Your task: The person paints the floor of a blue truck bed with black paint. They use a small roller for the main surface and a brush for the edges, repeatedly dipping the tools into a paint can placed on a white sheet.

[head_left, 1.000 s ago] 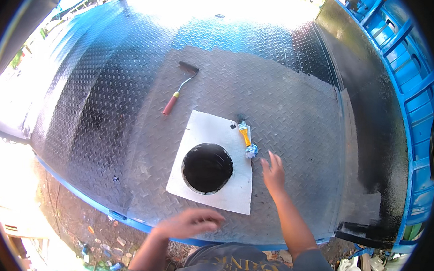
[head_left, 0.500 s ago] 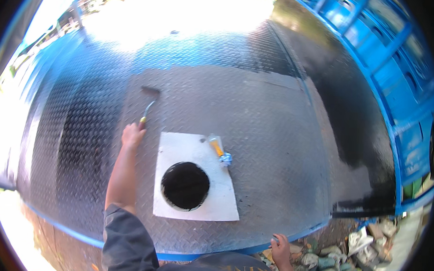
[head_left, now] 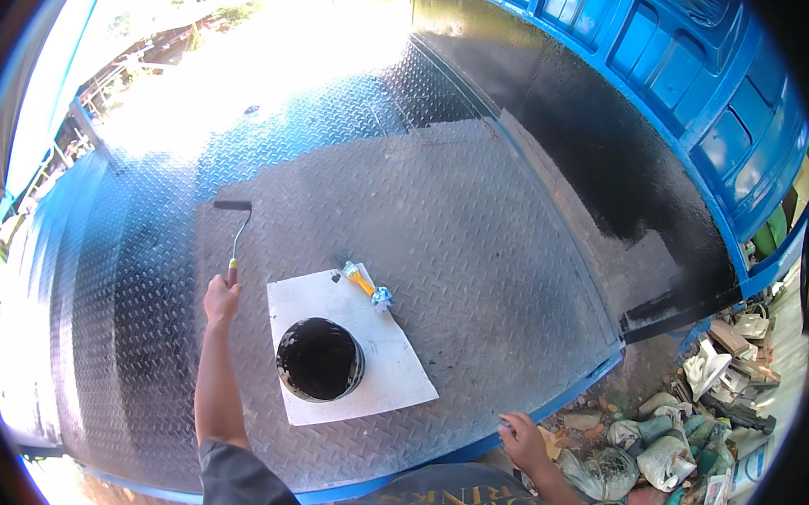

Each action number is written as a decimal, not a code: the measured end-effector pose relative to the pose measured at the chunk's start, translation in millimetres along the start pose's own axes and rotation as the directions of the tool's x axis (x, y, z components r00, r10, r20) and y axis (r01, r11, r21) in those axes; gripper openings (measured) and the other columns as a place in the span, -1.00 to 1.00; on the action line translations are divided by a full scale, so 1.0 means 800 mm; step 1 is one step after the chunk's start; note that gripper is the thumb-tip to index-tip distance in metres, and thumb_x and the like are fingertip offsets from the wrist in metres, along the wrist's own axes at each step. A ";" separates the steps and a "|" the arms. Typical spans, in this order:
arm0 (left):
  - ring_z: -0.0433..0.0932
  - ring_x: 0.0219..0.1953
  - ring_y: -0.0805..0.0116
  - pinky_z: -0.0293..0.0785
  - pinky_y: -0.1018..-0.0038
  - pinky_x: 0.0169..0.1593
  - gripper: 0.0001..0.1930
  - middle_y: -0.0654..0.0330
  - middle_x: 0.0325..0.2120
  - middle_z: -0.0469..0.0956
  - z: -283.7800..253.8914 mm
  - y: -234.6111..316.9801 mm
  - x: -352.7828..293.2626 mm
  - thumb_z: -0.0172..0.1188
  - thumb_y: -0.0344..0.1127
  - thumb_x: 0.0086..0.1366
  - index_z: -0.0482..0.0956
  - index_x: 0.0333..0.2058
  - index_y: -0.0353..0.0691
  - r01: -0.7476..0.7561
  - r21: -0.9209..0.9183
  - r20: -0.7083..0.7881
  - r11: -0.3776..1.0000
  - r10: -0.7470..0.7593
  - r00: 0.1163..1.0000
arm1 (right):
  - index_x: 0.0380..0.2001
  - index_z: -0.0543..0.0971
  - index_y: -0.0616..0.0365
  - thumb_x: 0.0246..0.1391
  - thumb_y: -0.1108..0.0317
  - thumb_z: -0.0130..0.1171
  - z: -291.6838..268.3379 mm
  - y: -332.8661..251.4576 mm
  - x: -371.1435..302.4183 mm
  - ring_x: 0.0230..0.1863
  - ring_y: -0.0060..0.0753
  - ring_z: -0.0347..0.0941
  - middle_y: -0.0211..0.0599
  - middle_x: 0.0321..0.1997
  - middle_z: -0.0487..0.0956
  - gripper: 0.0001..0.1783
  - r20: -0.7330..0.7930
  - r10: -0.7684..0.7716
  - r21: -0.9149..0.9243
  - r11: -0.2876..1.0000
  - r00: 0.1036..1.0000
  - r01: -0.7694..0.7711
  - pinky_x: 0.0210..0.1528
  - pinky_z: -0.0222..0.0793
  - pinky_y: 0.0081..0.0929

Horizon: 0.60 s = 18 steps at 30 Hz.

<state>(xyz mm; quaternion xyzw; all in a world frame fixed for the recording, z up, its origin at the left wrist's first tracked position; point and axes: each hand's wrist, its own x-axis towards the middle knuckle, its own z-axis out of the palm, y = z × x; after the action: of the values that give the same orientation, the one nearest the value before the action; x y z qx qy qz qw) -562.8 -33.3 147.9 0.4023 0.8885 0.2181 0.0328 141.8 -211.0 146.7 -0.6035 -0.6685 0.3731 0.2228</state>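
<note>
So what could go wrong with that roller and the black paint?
The left hand grips the roller close to the open bucket of black paint; a careless swing might knock it over. The right hand leans on the bed's blue edge, which might be slippery or freshly painted.

An outdoor vehicle yard or repair site in bright sunlight: a truck bed (head_left: 478,220) of steel tread plate with blue side walls (head_left: 701,76), partly coated black. Past its near right corner, rubble and filled sacks (head_left: 676,445) lie on the ground.
</note>
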 end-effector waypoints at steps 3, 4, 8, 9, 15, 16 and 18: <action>0.67 -0.29 0.12 0.52 0.21 -0.20 -0.64 0.04 -0.36 0.67 -0.054 0.058 -0.045 0.37 -0.11 0.29 0.60 -0.20 -0.34 -0.076 -0.239 0.022 0.968 0.084 0.996 | 0.09 0.63 0.22 0.34 0.21 0.22 0.001 -0.015 0.008 -0.11 -0.06 0.63 -0.05 0.10 0.61 -0.62 0.036 -0.078 0.076 0.994 0.996 0.075 -0.05 0.56 -0.28; 0.63 -0.34 0.24 0.49 0.29 -0.25 -0.65 0.10 -0.39 0.65 -0.070 0.082 -0.060 0.36 -0.11 0.32 0.60 -0.21 -0.34 -0.057 -0.392 0.076 0.918 0.094 0.993 | 0.10 0.63 0.22 0.35 0.22 0.22 -0.002 -0.031 0.014 -0.10 -0.06 0.63 -0.05 0.10 0.61 -0.62 0.046 -0.130 0.090 0.988 0.991 0.125 -0.04 0.56 -0.29; 0.45 -0.41 0.59 0.35 0.56 -0.33 -0.67 0.33 -0.43 0.56 -0.127 0.219 -0.182 0.28 -0.10 0.42 0.63 -0.16 -0.31 -0.071 -0.770 0.159 0.635 0.298 0.941 | 0.15 0.60 0.20 0.36 0.24 0.22 -0.011 -0.085 0.040 -0.07 -0.11 0.63 -0.04 0.10 0.60 -0.61 0.071 -0.297 0.254 0.928 0.952 0.271 -0.03 0.57 -0.33; 0.43 -0.42 0.59 0.33 0.57 -0.33 -0.67 0.35 -0.42 0.56 -0.128 0.241 -0.213 0.26 -0.09 0.44 0.63 -0.12 -0.28 -0.023 -0.830 0.202 0.557 0.339 0.919 | 0.19 0.57 0.21 0.36 0.25 0.23 -0.013 -0.098 0.048 -0.04 -0.12 0.62 -0.03 0.12 0.59 -0.58 0.075 -0.320 0.269 0.919 0.944 0.290 -0.02 0.57 -0.32; 0.43 -0.25 0.60 0.32 0.60 -0.19 -0.55 0.40 -0.22 0.57 -0.053 0.358 -0.398 0.19 0.01 0.52 0.57 0.14 -0.23 0.171 -0.919 0.379 0.356 0.673 0.635 | 0.45 0.28 0.24 0.31 0.39 0.25 -0.050 -0.134 0.060 0.14 -0.15 0.55 0.05 0.27 0.47 -0.30 -0.104 -0.431 0.306 0.843 0.896 0.441 0.06 0.56 -0.28; 0.46 -0.21 0.61 0.31 0.61 -0.18 -0.53 0.40 -0.19 0.59 -0.037 0.371 -0.425 0.20 0.02 0.52 0.55 0.18 -0.22 0.221 -0.924 0.382 0.313 0.715 0.586 | 0.49 0.22 0.23 0.30 0.44 0.24 -0.063 -0.136 0.059 0.17 -0.16 0.54 0.05 0.31 0.44 -0.25 -0.124 -0.468 0.262 0.835 0.875 0.483 0.09 0.55 -0.28; 0.49 -0.15 0.58 0.37 0.55 -0.12 -0.55 0.36 -0.10 0.60 -0.003 0.383 -0.472 0.17 -0.02 0.55 0.54 0.21 -0.22 0.340 -0.891 0.443 0.301 0.743 0.502 | 0.54 0.13 0.22 0.28 0.50 0.22 -0.078 -0.130 0.053 0.23 -0.13 0.52 0.07 0.37 0.38 -0.18 -0.111 -0.472 0.237 0.842 0.874 0.485 0.16 0.52 -0.26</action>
<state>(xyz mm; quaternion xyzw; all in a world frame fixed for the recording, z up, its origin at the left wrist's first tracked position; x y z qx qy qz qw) -94.1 -131.1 232.5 0.4843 0.3773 0.4635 0.6390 114.8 -154.7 258.9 -0.3925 -0.7381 0.3744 0.4013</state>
